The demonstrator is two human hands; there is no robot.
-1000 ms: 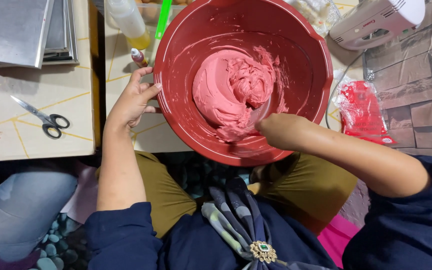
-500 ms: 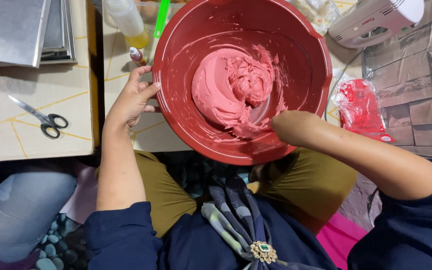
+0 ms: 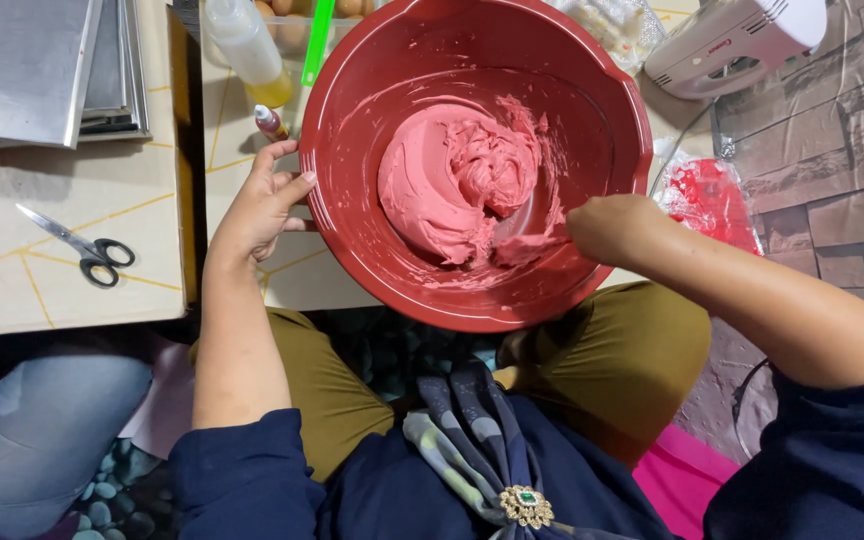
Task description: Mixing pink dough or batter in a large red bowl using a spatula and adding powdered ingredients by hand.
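Both hands [image 3: 257, 205] [image 3: 612, 228] at upright red bowl [image 3: 352, 130], batter [image 3: 462, 180] heaped centrally.

Glossy plastic bowl [image 3: 352, 120], creamy pink batter [image 3: 452, 180]

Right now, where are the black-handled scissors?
In the head view, the black-handled metal scissors lie on the pale tabletop at far left, below the stacked grey metal trays and apart from the left hand.
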